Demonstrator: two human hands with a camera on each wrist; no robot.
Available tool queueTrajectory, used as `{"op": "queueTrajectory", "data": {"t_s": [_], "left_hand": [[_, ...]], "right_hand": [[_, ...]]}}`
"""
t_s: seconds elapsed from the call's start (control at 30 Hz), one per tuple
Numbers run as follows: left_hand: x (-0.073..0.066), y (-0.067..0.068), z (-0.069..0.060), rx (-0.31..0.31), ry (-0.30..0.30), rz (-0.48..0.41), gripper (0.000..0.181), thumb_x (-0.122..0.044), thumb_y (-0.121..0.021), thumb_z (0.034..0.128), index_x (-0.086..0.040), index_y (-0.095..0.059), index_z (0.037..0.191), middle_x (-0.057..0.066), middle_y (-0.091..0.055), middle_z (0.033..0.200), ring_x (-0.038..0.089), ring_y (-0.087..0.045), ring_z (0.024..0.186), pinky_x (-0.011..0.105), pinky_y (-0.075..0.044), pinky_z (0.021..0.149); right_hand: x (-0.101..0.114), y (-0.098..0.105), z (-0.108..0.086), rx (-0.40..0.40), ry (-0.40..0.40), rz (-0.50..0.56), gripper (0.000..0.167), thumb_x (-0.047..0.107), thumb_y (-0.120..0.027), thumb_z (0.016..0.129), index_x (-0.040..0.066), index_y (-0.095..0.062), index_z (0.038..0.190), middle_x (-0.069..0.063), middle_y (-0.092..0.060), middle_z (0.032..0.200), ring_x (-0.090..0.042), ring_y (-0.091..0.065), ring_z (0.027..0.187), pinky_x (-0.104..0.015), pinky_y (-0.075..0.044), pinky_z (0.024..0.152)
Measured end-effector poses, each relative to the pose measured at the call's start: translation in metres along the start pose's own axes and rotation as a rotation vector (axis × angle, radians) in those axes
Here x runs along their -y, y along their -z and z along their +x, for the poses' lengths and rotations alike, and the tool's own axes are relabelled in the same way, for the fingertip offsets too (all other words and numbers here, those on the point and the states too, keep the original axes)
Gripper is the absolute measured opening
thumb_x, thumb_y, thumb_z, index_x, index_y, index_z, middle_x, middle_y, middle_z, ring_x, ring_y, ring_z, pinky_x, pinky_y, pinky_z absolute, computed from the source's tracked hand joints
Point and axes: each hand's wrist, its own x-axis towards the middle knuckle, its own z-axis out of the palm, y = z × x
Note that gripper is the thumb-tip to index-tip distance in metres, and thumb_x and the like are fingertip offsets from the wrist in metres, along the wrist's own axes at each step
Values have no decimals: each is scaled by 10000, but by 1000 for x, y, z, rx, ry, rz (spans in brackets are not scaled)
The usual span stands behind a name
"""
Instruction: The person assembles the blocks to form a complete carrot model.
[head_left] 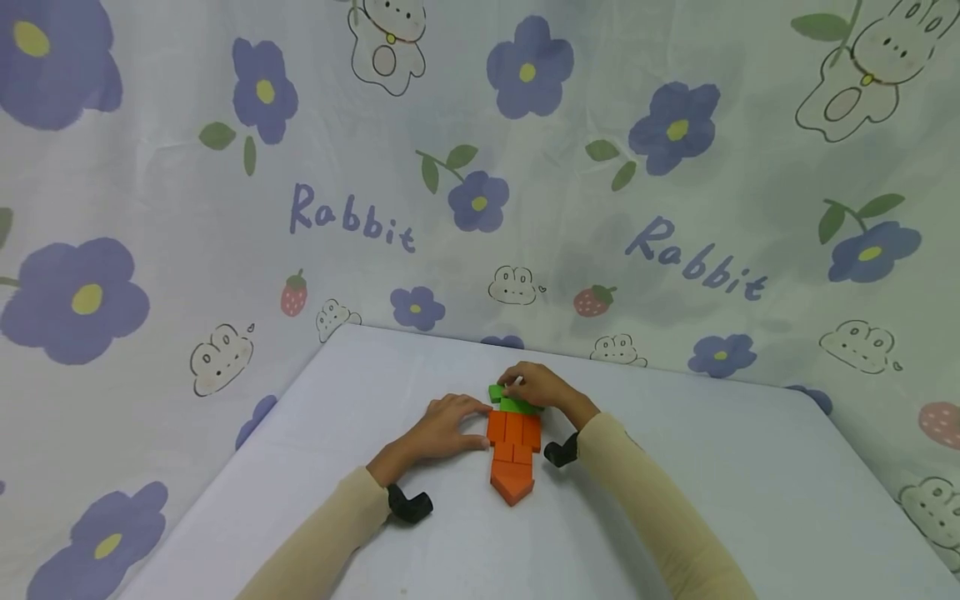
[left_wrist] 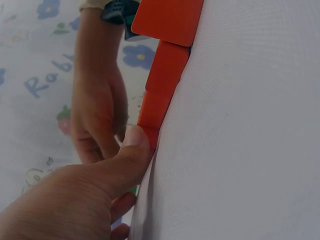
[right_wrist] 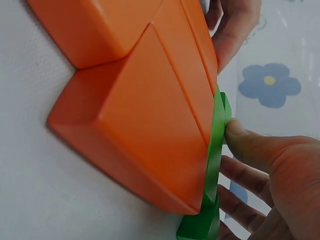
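Orange blocks (head_left: pixel 513 427) lie flat together in a carrot shape, a pointed orange block (head_left: pixel 512 483) at the near end. Green blocks (head_left: pixel 516 406) sit against the far end, with a small green block (head_left: pixel 495 392) at their left. My left hand (head_left: pixel 446 427) rests at the left side of the orange blocks, thumb and fingers spread; its thumb (left_wrist: pixel 135 142) touches an orange side in the left wrist view. My right hand (head_left: pixel 542 385) is over the green blocks and pinches one; in the right wrist view the thumb (right_wrist: pixel 237 131) lies against green, the fingertips partly hidden.
The blocks lie on a white-covered table (head_left: pixel 420 550). Behind it hangs a curtain (head_left: pixel 555 225) printed with flowers and rabbits. Black wrist devices (head_left: pixel 409 505) are worn at both sleeve ends, close to the tabletop.
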Motion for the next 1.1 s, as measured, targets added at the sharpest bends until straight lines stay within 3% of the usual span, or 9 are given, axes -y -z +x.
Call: {"op": "queueTrajectory", "data": {"t_s": [0.43,0.6,0.8,1.0,1.1], "left_hand": [[-10,-4,8,11,-14,-16,618,-547,-709,869,-246,-580,1393,24,-562,1433,273,-461,1343,521,-342,1038],[-13,-6,10,13,-16,-31,669,-519,-713,878,-219,-525,1447,22,-567,1424,255,-466,1336,507,-338,1048],[-11,-1,10,-25,43,-107,667,-486,-607,968,-186,-403,1527,22,-591,1386,260,-473,1353,537,-316,1100],[1,17,-1,-48,119,-237,572,-442,-480,1043,-179,-381,1542,79,-516,1468,319,-392,1431,579,-266,1175],[9,23,-6,-77,150,-205,546,-446,-497,1036,-171,-442,1505,67,-515,1471,313,-395,1426,572,-278,1171]], "right_hand": [[-9,4,-14,-33,0,-6,289,247,-645,983,161,-696,1254,-29,-689,1180,-195,-623,1075,-360,-534,941],[-18,7,-28,-113,-34,82,349,302,-590,1015,157,-636,1329,-60,-676,1262,-253,-632,1160,-429,-528,973],[-20,14,-68,-241,-11,174,379,319,-595,1011,90,-631,1312,-46,-682,1249,-257,-626,1178,-459,-516,994],[-19,25,-131,-291,30,121,342,309,-618,998,132,-642,1290,-72,-671,1277,-256,-624,1179,-539,-484,1015],[-32,31,-166,-322,23,68,324,287,-635,988,146,-647,1279,-88,-666,1283,-283,-625,1180,-579,-497,972]]}}
